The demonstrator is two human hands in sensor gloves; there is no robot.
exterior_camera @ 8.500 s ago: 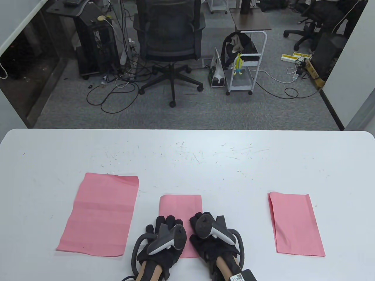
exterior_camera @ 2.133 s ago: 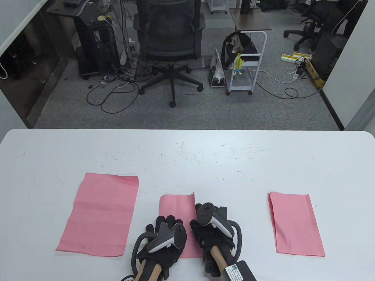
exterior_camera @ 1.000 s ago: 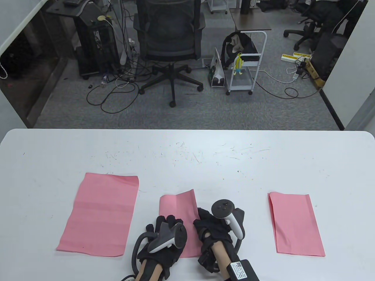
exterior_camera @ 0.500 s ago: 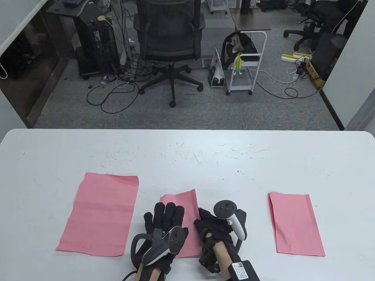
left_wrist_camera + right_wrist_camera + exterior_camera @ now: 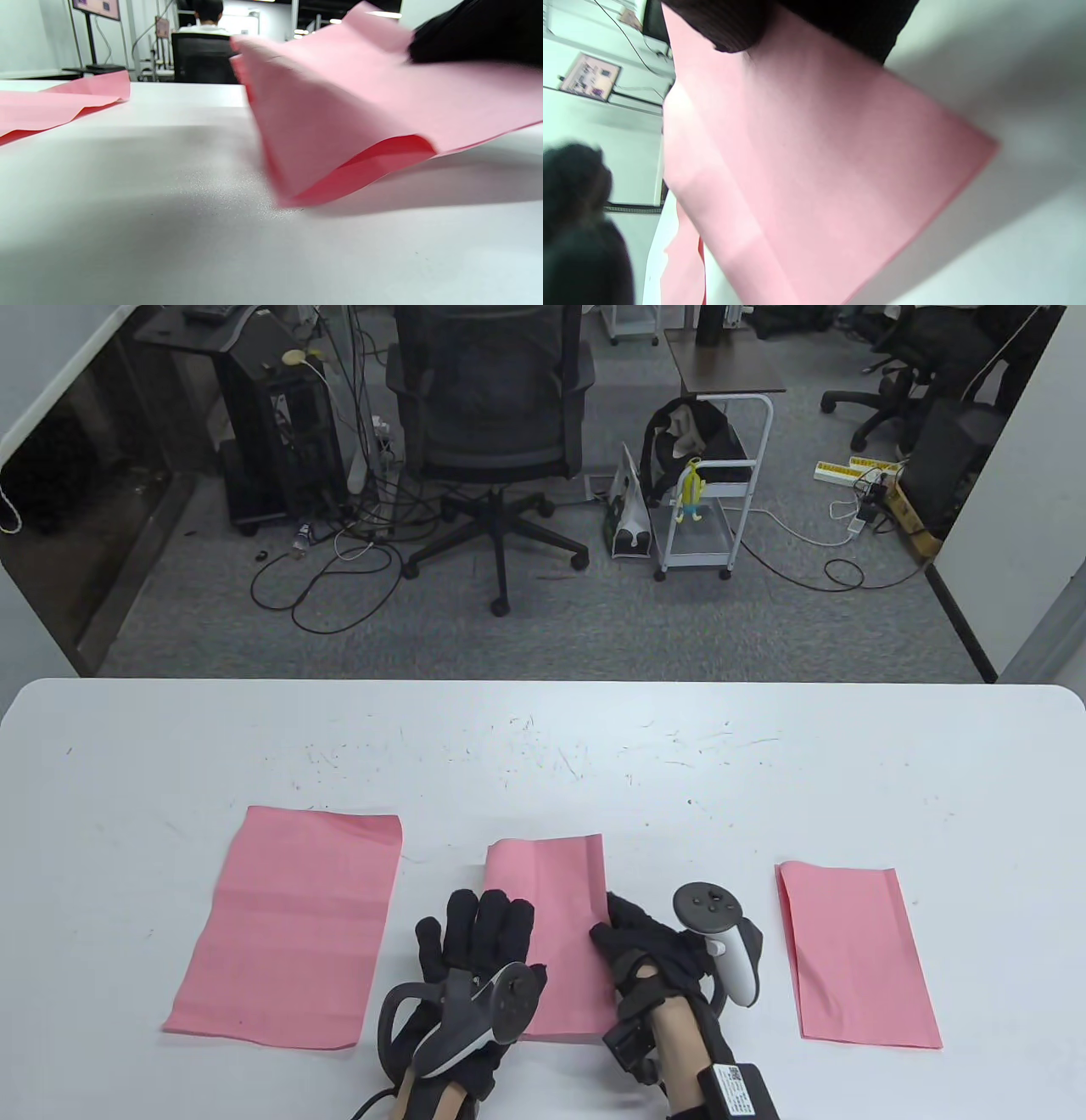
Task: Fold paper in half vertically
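Table view shows the worktop (image 5: 543, 729) with three pink sheets; going left to right, an unfolded sheet (image 5: 288, 929) lies flat at the left, well apart from the action. Next comes the left hand (image 5: 475, 950), fingers spread and open, palm down beside or just on the left edge of the centre paper (image 5: 551, 933), gripping nothing. That paper sits between the two hands, its long axis running away from the person, and the left wrist view shows its layers raised off the surface with a gap beneath. Just right of it, the right hand (image 5: 645, 950) pinches the paper's right long edge, thumb over one face in the right wrist view. Being the holder, this hand looks set to carry that edge leftward. A folded sheet (image 5: 857, 954) lies at the far right.
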